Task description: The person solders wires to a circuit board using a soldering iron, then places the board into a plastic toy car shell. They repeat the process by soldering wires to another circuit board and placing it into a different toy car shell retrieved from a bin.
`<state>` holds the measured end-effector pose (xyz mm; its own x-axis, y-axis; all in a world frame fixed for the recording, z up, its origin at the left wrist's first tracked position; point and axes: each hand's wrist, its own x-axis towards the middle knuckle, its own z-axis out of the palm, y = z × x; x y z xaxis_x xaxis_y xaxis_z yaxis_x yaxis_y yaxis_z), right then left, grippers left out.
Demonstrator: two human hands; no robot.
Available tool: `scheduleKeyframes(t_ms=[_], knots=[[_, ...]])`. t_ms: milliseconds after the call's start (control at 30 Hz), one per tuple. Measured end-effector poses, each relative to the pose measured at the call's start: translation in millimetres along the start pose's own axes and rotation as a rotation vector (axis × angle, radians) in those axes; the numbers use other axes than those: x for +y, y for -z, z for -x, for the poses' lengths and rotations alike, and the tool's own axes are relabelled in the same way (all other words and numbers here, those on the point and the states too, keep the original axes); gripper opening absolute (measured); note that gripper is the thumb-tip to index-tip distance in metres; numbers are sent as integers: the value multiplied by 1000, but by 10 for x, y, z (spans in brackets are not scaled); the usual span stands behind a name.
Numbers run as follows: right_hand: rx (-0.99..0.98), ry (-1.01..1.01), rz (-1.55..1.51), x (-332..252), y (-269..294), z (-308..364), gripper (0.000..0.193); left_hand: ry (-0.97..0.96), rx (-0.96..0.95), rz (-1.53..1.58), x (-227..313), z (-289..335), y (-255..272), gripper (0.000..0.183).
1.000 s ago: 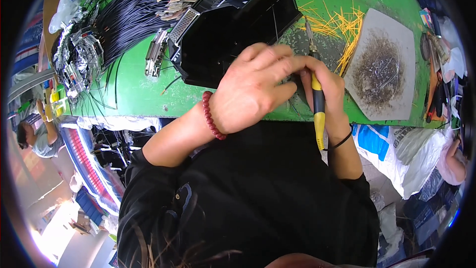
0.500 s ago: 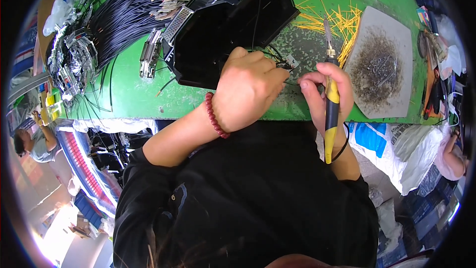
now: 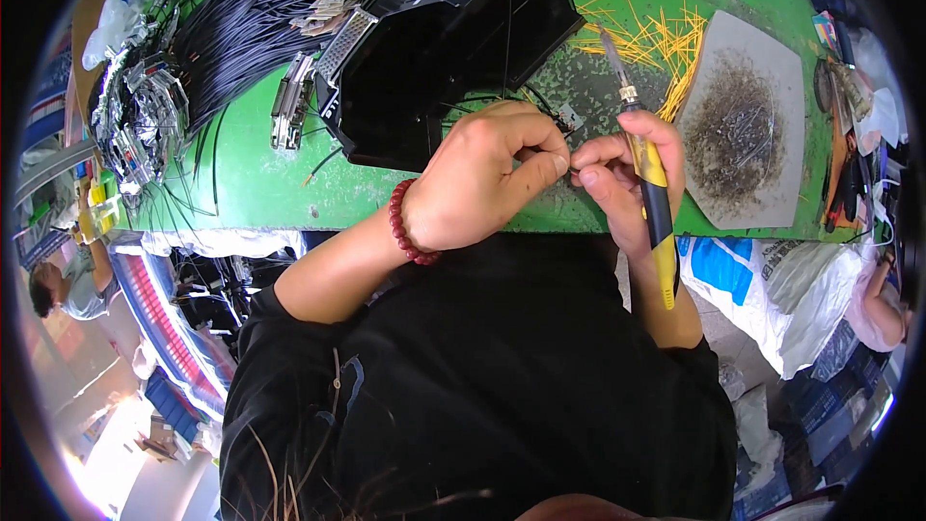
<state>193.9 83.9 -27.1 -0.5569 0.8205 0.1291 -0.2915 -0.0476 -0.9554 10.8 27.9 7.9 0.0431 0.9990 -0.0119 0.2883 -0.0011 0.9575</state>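
A workshop, of the sort where wiring is done by hand, is indicated by what is spread over the scuffed green workbench (image 3: pixel 256 198). A yellow-and-black soldering iron (image 3: pixel 658 207) is held near a black plastic housing (image 3: pixel 424 68). At the left, a thick bundle of black wires (image 3: pixel 231 68) is laid near chrome-coloured parts (image 3: pixel 143 121); at the right, thin yellow strands (image 3: pixel 687 60) are scattered beside a grey board (image 3: pixel 785 96) that is strewn with dark residue. Below the bench edge, a white sack (image 3: pixel 786 309) is placed, and another person (image 3: pixel 72 287) is seen at the far left.
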Motion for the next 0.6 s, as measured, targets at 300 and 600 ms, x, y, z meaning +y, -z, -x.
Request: scheduleKeyframes(t_ms=[300, 600], knots=[[-111, -25, -185, 23, 64, -74, 52, 107, -130, 151, 71, -38, 70, 9], [-5, 189, 16, 113, 17, 25, 48, 102, -118, 126, 41, -40, 24, 11]])
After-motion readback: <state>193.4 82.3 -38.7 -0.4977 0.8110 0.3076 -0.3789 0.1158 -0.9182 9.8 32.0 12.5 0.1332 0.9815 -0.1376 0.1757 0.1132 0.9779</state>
